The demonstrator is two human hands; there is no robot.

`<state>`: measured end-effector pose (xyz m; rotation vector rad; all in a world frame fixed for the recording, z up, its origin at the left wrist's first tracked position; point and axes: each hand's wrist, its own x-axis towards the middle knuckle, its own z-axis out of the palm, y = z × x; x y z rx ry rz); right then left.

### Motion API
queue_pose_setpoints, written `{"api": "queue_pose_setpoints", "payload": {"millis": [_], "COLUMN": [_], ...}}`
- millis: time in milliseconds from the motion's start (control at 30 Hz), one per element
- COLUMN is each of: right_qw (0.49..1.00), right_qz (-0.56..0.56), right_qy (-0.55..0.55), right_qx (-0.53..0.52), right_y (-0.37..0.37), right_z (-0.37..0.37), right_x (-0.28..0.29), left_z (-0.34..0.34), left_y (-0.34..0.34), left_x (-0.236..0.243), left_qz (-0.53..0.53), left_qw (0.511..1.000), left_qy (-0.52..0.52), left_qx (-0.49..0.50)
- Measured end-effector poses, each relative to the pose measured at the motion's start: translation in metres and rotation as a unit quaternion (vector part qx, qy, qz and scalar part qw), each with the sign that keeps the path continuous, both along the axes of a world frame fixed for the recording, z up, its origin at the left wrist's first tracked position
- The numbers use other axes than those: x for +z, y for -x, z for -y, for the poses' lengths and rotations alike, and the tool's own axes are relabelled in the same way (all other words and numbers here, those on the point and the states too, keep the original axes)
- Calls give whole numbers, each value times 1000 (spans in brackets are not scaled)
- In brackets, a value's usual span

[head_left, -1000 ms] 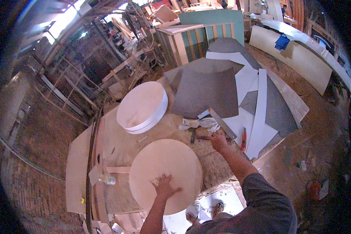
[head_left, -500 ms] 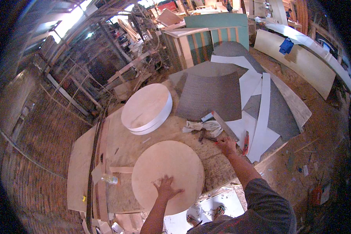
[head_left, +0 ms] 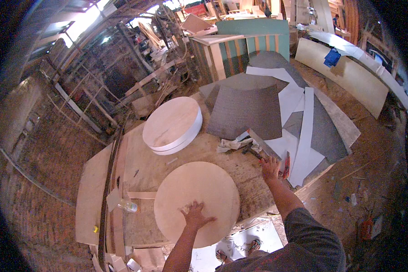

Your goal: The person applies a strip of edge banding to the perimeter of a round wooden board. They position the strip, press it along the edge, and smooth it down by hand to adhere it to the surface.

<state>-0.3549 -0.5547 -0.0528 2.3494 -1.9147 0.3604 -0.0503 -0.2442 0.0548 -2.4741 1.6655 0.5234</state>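
Resting with fingers spread, the left hand point(head_left: 197, 215) lies flat on the round wooden disc point(head_left: 199, 183), right there beneath its palm! Up and to its right, the right hand point(head_left: 270, 168) is by the handle end of a hammer point(head_left: 248, 148); whether its fingers grip it, we cannot tell. Just right of that hand, a red tool point(head_left: 286, 165); beyond it to the left, a pale cloth point(head_left: 229, 145); farther off, a white-rimmed drum point(head_left: 172, 123).
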Motion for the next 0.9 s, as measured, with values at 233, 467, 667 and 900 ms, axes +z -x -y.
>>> {"api": "queue_pose_setpoints", "payload": {"millis": [233, 467, 667, 900], "right_qw": [999, 988, 989, 930], "right_qz": [35, 131, 70, -23], "right_qy": [-7, 72, 127, -314], "right_qx": [-34, 29, -27, -190], "right_y": [13, 54, 105, 140], "right_z": [-21, -132, -348, -569], "right_x": [10, 16, -44, -56], "left_z": [0, -7, -16, -31], "left_y": [-2, -10, -17, -17], "left_x": [-2, -12, -4, 48], "left_qz": [22, 26, 11, -36], "left_qw": [999, 998, 996, 997], "left_qy": [12, 29, 55, 10], "left_qx": [-25, -39, -70, -62]}}
